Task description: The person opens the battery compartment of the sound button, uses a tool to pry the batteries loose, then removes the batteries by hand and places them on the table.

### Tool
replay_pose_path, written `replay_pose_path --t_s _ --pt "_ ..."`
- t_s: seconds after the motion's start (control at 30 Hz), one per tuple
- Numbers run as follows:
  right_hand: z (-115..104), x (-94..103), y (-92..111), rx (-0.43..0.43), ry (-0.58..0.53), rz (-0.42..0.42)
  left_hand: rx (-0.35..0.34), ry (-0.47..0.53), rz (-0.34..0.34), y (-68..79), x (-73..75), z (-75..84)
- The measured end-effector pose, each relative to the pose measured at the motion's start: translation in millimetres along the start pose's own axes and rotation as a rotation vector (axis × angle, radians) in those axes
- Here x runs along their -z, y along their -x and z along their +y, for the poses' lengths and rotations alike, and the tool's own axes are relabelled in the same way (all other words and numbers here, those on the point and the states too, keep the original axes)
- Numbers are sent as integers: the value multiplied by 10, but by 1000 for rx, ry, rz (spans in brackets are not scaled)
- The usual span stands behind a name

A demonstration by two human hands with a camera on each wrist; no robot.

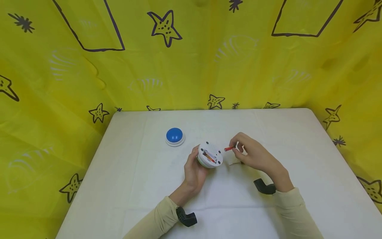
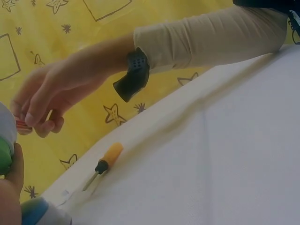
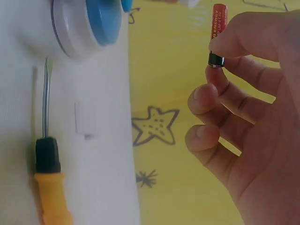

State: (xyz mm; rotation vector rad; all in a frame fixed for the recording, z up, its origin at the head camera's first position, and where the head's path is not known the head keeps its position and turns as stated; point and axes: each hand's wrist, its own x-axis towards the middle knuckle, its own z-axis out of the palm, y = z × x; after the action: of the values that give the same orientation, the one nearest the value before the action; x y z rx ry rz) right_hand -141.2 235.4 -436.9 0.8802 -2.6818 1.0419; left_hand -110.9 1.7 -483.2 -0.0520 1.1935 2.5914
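Observation:
My left hand (image 1: 194,174) grips a round white push-button device (image 1: 212,148) with a green part below, its underside tilted up. An open battery compartment (image 1: 210,156) shows in that underside, with a red-and-yellow battery inside. Just to the right, my right hand (image 1: 255,154) pinches a small red AAA-size battery (image 3: 219,21) between thumb and fingers, its black end toward the palm. In the head view this battery points at the device, a short gap apart. Beneath the right hand, a screwdriver (image 3: 50,192) with a yellow and black handle lies on the table, mostly hidden in the head view.
A second push-button device with a blue dome (image 1: 174,135) and white base stands on the white table (image 1: 143,186), behind and left of the left hand. A small flat pale piece (image 3: 84,118) lies beyond the screwdriver tip. Yellow patterned cloth (image 1: 191,66) hangs behind the table.

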Motion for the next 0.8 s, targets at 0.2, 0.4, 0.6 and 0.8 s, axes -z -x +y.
replay_pose_path --t_s 0.2,0.4,0.6,0.8 --pt "229 43 27 -120 35 20 -12 18 -2 -8 9 8" --pt "352 79 47 -278 35 -24 -22 24 -9 -11 21 47" --pt "490 61 86 -386 32 -75 -23 24 -11 -16 40 70" --pt "621 22 111 -449 100 -127 -39 30 -3 -41 40 71"
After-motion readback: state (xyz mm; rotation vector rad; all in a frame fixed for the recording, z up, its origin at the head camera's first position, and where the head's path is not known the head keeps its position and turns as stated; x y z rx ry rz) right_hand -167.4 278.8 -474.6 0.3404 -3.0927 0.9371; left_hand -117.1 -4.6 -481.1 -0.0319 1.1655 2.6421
